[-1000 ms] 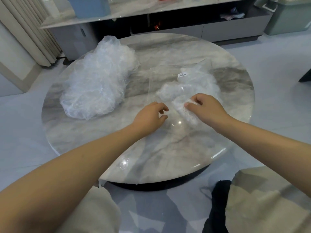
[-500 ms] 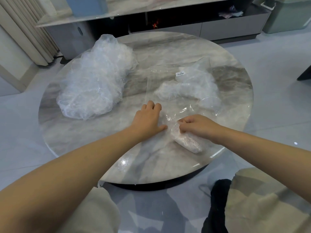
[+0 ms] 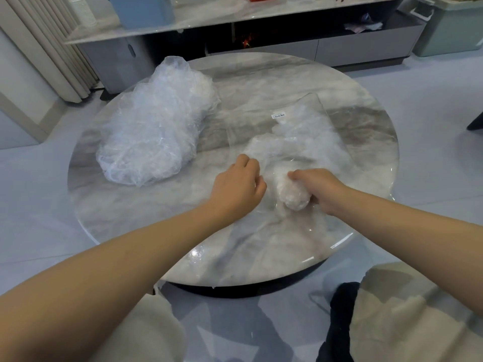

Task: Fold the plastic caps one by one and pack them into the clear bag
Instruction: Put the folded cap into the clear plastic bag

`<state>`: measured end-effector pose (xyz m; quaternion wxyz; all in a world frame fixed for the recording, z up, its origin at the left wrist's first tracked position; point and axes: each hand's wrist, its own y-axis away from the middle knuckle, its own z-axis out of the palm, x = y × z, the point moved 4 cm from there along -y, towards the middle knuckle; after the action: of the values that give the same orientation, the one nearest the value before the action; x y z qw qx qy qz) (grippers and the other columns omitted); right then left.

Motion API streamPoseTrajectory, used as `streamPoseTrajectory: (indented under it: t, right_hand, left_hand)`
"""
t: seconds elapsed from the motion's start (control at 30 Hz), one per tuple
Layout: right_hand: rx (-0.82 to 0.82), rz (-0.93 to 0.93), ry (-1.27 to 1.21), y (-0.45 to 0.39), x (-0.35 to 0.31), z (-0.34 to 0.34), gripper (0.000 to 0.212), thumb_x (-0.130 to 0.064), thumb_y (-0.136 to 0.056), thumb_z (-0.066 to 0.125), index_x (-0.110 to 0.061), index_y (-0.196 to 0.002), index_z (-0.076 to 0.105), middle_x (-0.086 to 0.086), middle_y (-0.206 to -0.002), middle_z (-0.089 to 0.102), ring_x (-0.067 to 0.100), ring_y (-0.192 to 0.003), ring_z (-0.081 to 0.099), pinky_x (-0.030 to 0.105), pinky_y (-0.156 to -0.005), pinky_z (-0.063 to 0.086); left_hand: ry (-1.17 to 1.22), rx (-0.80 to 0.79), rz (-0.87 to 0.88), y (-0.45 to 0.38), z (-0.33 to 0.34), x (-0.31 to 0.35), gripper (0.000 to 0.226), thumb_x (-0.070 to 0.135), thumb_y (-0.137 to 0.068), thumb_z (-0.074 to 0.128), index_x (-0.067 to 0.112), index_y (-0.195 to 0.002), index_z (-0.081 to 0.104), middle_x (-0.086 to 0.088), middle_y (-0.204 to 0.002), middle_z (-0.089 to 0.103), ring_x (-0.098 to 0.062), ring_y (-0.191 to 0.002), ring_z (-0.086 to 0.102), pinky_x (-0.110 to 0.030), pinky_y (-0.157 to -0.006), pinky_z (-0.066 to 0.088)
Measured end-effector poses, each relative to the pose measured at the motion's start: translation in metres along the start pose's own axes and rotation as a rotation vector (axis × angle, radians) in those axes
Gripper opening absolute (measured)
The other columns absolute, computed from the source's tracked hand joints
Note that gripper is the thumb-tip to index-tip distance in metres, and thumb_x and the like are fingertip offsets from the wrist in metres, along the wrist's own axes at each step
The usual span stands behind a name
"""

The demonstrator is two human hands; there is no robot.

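A big heap of loose crumpled plastic caps (image 3: 154, 134) lies on the left of the round marble table (image 3: 366, 131). The clear bag (image 3: 300, 131) lies flat in the middle right, with a small white label and several folded caps inside. My right hand (image 3: 318, 189) grips a folded white cap (image 3: 294, 197) at the bag's near opening. My left hand (image 3: 237, 186) sits just left of it, fingers curled, pinching the bag's clear near edge as far as I can tell.
A low grey cabinet (image 3: 360, 48) with a marble top runs behind the table. A pale green bin (image 3: 449, 24) stands at the far right, curtains (image 3: 52, 48) at the far left. My knees and a dark cloth (image 3: 339, 322) are below the table's near edge.
My right hand drew the folded cap toward the near edge, then moved it forward again to the bag's opening. My left hand went from flat on the bag to curled.
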<state>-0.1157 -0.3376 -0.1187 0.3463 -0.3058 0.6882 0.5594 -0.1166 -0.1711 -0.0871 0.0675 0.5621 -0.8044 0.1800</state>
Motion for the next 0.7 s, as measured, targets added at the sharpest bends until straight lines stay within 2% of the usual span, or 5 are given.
streamPoseTrajectory:
  t: [0.13, 0.3, 0.43, 0.53, 0.7]
  right_hand:
    - [0.182, 0.026, -0.164, -0.020, -0.004, -0.012, 0.027, -0.020, -0.087, 0.065, -0.016, -0.067, 0.048, 0.004, -0.062, 0.046, 0.015, -0.040, 0.037, 0.011, -0.030, 0.022]
    - [0.207, 0.026, -0.403, -0.031, -0.011, -0.012, 0.024, -0.011, -0.092, 0.058, -0.010, -0.069, 0.050, 0.001, -0.041, 0.055, 0.010, -0.038, 0.050, 0.017, -0.032, 0.038]
    - [0.098, 0.001, -0.630, -0.028, -0.018, -0.003, 0.017, -0.003, -0.095, 0.051, -0.006, -0.078, 0.052, 0.011, -0.078, 0.061, 0.018, -0.068, 0.062, 0.020, -0.061, 0.055]
    - [0.030, 0.007, -0.640, -0.034, -0.022, 0.001, 0.013, -0.007, -0.096, 0.049, -0.011, -0.086, 0.055, 0.006, -0.089, 0.058, 0.020, -0.087, 0.061, 0.028, -0.087, 0.051]
    - [-0.031, 0.009, -0.579, -0.031, -0.022, 0.003, 0.035, -0.007, -0.097, 0.044, -0.014, -0.131, 0.048, 0.008, -0.116, 0.053, 0.022, -0.111, 0.058, 0.027, -0.080, 0.050]
  left_hand:
    - [-0.045, -0.005, 0.049, 0.006, 0.001, 0.008, 0.019, 0.022, -0.095, 0.044, 0.006, -0.095, 0.052, -0.007, -0.101, 0.049, -0.023, -0.070, 0.043, -0.033, -0.057, 0.034]
    - [-0.034, 0.015, 0.022, 0.007, -0.003, 0.004, 0.019, 0.022, -0.095, 0.044, 0.006, -0.094, 0.052, -0.007, -0.101, 0.050, -0.026, -0.072, 0.048, -0.034, -0.058, 0.040]
    - [-0.051, 0.000, -0.001, 0.007, -0.004, -0.004, 0.019, 0.024, -0.096, 0.043, 0.007, -0.096, 0.052, -0.006, -0.102, 0.049, -0.026, -0.074, 0.051, -0.035, -0.060, 0.042]
    - [-0.060, -0.003, -0.006, 0.006, -0.004, -0.009, 0.020, 0.025, -0.096, 0.043, 0.007, -0.098, 0.051, -0.005, -0.103, 0.049, -0.025, -0.075, 0.051, -0.036, -0.061, 0.043]
    - [-0.091, -0.026, -0.012, 0.003, -0.001, -0.017, 0.021, 0.025, -0.096, 0.044, 0.006, -0.100, 0.052, -0.007, -0.106, 0.049, -0.027, -0.078, 0.053, -0.034, -0.059, 0.041]
